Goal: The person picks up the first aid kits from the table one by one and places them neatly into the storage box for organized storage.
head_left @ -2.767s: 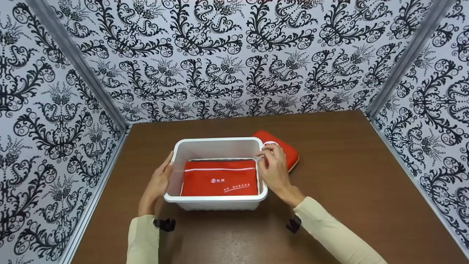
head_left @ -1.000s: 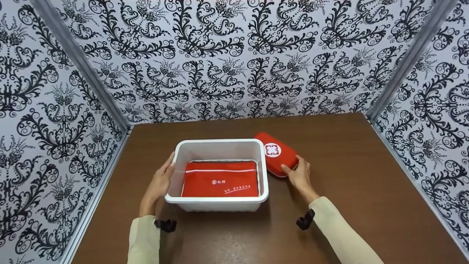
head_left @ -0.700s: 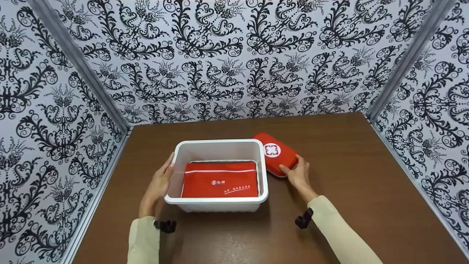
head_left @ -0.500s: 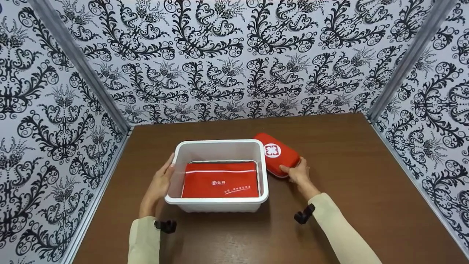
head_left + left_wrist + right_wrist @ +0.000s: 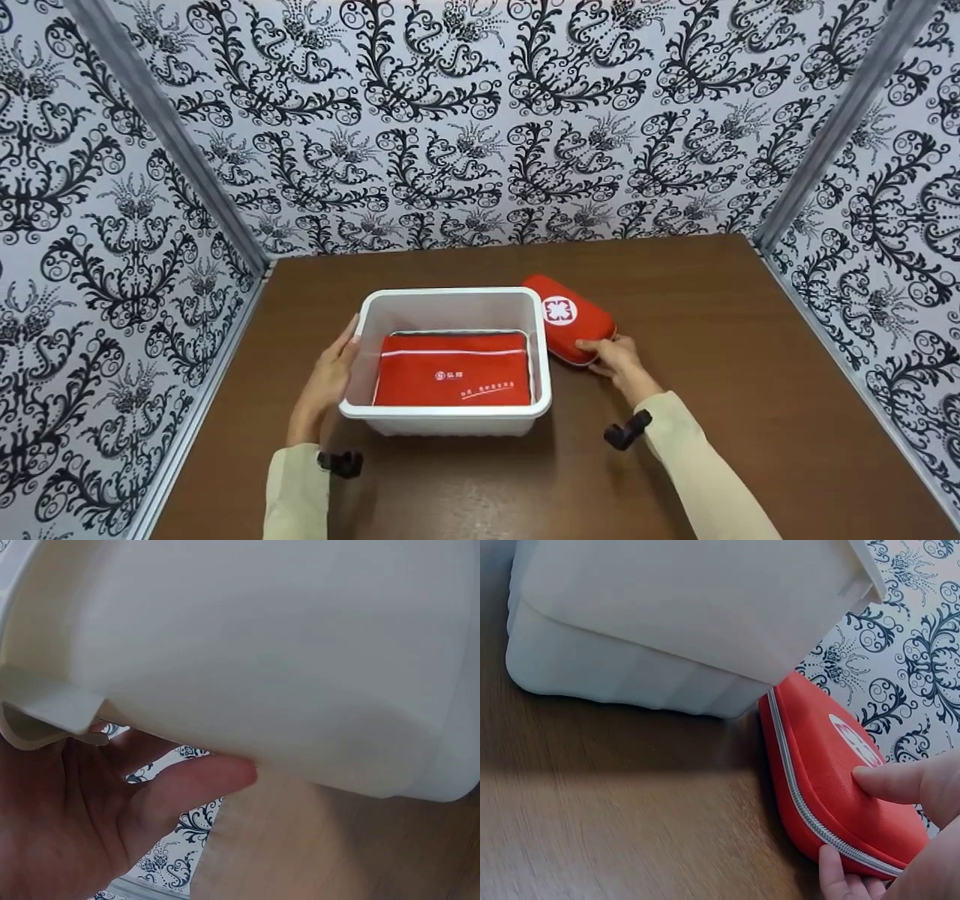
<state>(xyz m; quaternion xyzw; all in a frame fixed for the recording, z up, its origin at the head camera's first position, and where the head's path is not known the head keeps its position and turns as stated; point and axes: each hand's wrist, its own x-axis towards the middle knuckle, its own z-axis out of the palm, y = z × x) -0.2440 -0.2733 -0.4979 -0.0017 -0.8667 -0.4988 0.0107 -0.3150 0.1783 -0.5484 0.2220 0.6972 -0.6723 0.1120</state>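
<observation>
A white plastic bin (image 5: pixel 442 424) stands on the table, and a red flat pouch (image 5: pixel 454 356) with white print and a white line lies inside it. My left hand (image 5: pixel 328 375) rests against the bin's left outer wall with its fingers straight; in the left wrist view, the thumb (image 5: pixel 206 778) touches the wall below the rim. To the bin's right lies a red zippered first-aid case (image 5: pixel 581 322) with a round white emblem. My right hand (image 5: pixel 619 364) pinches its near right corner, thumb on top and fingers (image 5: pixel 831 874) at the zipper side.
The brown wooden table (image 5: pixel 465 487) carries both things. Patterned black-and-white walls (image 5: pixel 480 150) enclose its back and sides, with grey metal posts (image 5: pixel 180 142) at the corners. The case's far left end sits close beside the bin.
My right hand has left the bin's right rim, gone right to the first-aid case and taken hold of its near corner. The left hand and the bin have stayed in place.
</observation>
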